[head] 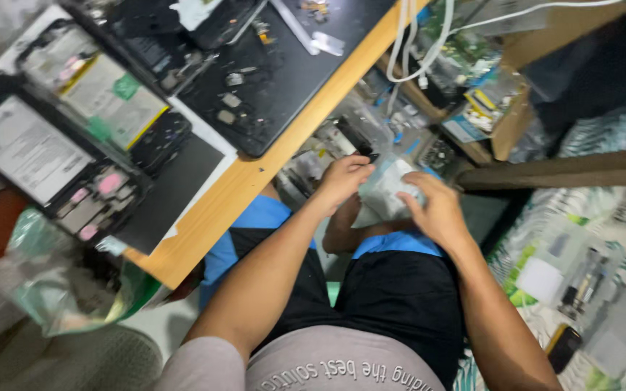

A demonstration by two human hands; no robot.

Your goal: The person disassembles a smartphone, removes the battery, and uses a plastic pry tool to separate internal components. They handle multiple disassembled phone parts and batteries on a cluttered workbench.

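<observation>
Below the wooden desk's edge, above our lap, our left hand and right hand curled their fingers around a small pale plastic bag, gripping it between them.

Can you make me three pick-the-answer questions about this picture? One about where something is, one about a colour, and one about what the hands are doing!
1. Where is the small pale plastic bag?
A. On the wooden desk
B. Between both hands, above the lap
C. On the floor

2. What colour are the cables hanging over the desk edge?
A. White
B. Red
C. Black

3. What are the hands doing?
A. Resting flat on the desk
B. Both gripping the bag
C. Holding a cable

Answers: 1 B, the left hand and right hand meet around it over the knees. 2 A, they look white. 3 B, fingers of both close on the bag.
</observation>
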